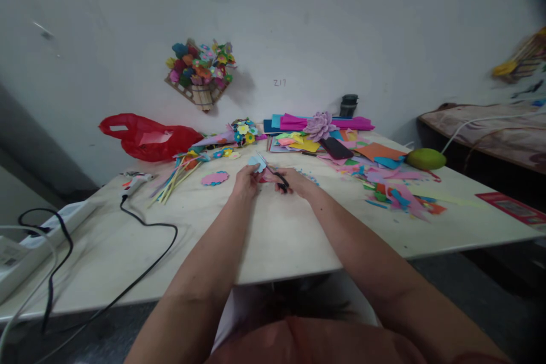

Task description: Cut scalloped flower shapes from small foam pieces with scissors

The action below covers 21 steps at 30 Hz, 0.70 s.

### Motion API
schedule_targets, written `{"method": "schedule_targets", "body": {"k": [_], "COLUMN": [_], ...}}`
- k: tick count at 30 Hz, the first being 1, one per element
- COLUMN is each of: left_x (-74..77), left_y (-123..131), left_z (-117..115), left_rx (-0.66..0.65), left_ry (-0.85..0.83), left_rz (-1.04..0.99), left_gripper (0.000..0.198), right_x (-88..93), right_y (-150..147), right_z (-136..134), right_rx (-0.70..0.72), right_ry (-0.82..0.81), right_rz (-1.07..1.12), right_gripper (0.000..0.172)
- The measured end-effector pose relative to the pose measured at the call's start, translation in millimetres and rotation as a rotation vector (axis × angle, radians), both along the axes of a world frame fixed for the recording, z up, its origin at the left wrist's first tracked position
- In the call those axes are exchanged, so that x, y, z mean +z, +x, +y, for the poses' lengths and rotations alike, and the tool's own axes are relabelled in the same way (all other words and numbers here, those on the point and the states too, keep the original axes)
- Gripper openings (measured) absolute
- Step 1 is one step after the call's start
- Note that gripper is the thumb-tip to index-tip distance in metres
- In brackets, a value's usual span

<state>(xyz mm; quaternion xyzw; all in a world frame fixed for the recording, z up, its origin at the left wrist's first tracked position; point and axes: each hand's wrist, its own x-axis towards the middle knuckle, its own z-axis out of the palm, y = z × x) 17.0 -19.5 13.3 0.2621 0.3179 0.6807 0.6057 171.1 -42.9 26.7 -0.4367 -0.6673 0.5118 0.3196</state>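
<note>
My left hand [246, 178] is closed in a pinch on a small light-blue piece of paper [257, 161], held just above the wooden table [273, 239]. My right hand [290, 180] is closed round black-handled scissors [279, 178], whose blades point up into the blue paper. Both hands meet near the middle of the table, arms stretched forward. A pink and blue flower-shaped cutout [214, 178] lies flat just left of my left hand.
Coloured paper scraps [392, 193] and stacked sheets [319, 125] cover the far right. A glue gun [135, 182] with a black cable [149, 250] and a power strip [38, 239] lie left. A red bag [147, 137], paper flowers [241, 133], a green fruit [425, 158].
</note>
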Motion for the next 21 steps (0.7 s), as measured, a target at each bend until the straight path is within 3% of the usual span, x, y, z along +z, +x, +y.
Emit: {"method": "schedule_targets", "body": {"k": [21], "left_x": [4.8], "left_y": [1.0], "left_z": [-1.8], "left_rx": [0.048], "left_ry": [-0.074], "left_rz": [-0.027], "left_gripper": [0.013], "right_x": [0.1], "right_y": [-1.9], "right_z": [0.0], "right_rx": [-0.053], "right_ry": [-0.025], "right_rz": [-0.018], "right_gripper": [0.023]}}
